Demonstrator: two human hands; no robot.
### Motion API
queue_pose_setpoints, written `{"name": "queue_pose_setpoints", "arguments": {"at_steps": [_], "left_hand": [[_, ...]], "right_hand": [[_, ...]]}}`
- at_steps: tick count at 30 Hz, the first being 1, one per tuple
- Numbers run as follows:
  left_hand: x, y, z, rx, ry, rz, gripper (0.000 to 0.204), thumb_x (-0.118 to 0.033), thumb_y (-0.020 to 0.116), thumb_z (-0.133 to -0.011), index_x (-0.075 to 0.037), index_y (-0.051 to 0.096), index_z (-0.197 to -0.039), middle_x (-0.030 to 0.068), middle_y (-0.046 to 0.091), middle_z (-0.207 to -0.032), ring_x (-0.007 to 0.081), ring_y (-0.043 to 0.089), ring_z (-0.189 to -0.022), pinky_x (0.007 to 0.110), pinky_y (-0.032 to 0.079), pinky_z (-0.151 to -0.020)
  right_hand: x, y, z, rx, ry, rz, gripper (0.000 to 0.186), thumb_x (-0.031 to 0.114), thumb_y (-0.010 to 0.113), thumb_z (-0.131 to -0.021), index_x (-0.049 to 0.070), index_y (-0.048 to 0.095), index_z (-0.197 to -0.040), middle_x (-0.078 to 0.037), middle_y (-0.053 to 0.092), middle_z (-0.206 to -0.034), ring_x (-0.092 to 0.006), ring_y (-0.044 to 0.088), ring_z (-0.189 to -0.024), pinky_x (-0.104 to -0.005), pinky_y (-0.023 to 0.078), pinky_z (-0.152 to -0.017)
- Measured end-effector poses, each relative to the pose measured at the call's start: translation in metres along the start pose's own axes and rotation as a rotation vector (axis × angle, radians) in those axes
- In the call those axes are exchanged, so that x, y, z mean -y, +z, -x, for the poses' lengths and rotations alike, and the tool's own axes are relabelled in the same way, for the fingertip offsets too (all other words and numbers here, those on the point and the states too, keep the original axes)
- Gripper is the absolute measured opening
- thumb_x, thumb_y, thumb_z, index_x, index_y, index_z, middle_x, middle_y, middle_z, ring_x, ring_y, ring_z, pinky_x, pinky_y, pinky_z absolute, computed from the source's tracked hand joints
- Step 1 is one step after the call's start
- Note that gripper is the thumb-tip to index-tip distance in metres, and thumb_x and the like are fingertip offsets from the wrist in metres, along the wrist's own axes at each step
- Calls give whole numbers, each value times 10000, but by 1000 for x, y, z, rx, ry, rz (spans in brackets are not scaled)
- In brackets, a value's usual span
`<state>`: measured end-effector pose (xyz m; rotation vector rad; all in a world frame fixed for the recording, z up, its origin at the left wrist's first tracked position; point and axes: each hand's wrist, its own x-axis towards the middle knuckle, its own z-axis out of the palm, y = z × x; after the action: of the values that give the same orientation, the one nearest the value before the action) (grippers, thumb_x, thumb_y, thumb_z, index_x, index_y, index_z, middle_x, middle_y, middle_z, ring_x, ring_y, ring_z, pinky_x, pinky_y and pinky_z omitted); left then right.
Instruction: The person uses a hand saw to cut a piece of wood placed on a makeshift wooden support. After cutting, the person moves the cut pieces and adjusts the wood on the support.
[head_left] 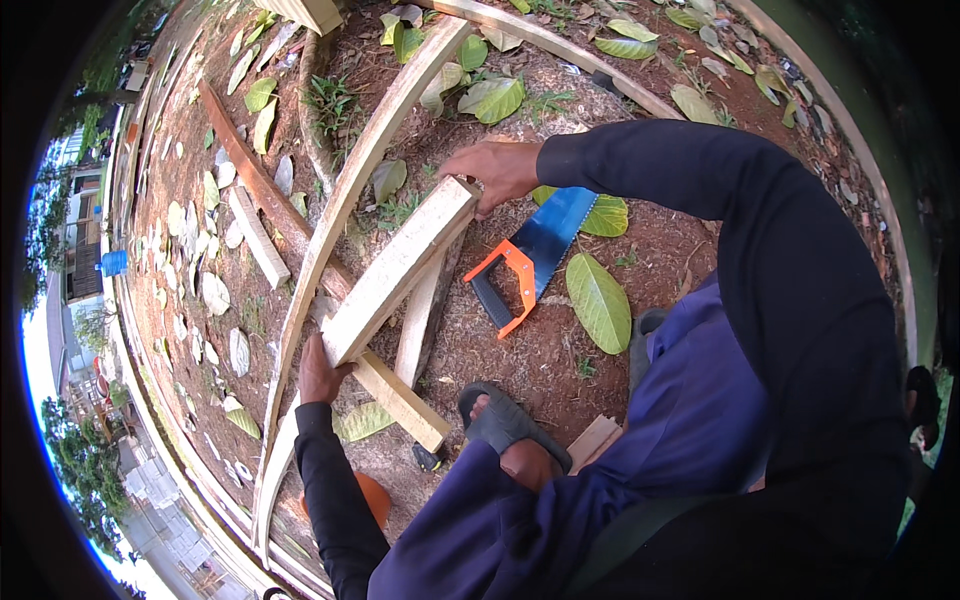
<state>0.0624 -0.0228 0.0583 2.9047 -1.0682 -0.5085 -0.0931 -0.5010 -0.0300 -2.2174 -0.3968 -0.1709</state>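
The left hand (pixel 320 375) grips the near end of a thick wooden block (pixel 400 270); the right hand (pixel 497 172) clasps its far end. From beneath its near corner, a shorter stick (pixel 410 405) juts out. On the ground (pixel 460 362), a saw (pixel 545 245) lies just right of the block. Farther left run a pale strip (pixel 345 205) and a brown board (pixel 242 155).

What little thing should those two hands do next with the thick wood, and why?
Maybe press the thick beam steady on the pale piece below, since it could wobble: the left hand and right hand hold its opposite ends, and that piece pokes out from under it. The orange-handled saw can wait; neither hand touches it.
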Motion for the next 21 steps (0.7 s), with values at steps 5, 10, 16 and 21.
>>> {"name": "queue_pose_setpoints", "arguments": {"at_steps": [5, 10, 16, 21], "left_hand": [[-6, 1, 0, -1, 22, 64, 677, -126, 943, -629, -21, 532, -1157, 239, 636, -1097, 472, 599, -1094, 517, 487, -897], [2, 5, 4, -27, -4, 60, 691, -134, 936, -646, -15, 540, -1199, 246, 640, -1120, 488, 590, -1084, 530, 483, -904], [5, 8, -3, 3, -14, 38, 712, -157, 942, -643, -10, 535, -1209, 254, 638, -1123, 484, 587, -1097, 532, 476, -913], [13, 10, -1, 9, -20, 13, 725, -173, 945, -642, -3, 529, -1212, 265, 637, -1110, 494, 581, -1094, 540, 468, -911]], "right_hand": [[-14, 4, 1, 47, 41, -53, 697, 261, 902, -658, 12, 588, -1229, -224, 637, -1122, -427, 626, -1107, -491, 494, -939], [-22, 6, 4, 193, 228, -99, 776, 259, 912, -664, 14, 578, -1320, -221, 645, -1195, -387, 647, -1125, -466, 516, -930], [-46, 5, 8, 150, 463, -589, 582, 180, 819, -839, 15, 619, -1360, -150, 662, -1208, -239, 720, -992, -362, 631, -768], [-37, 5, 6, 116, 542, -832, 459, 131, 746, -920, 12, 633, -1348, -154, 701, -1119, -212, 739, -943, -339, 663, -790]]}}
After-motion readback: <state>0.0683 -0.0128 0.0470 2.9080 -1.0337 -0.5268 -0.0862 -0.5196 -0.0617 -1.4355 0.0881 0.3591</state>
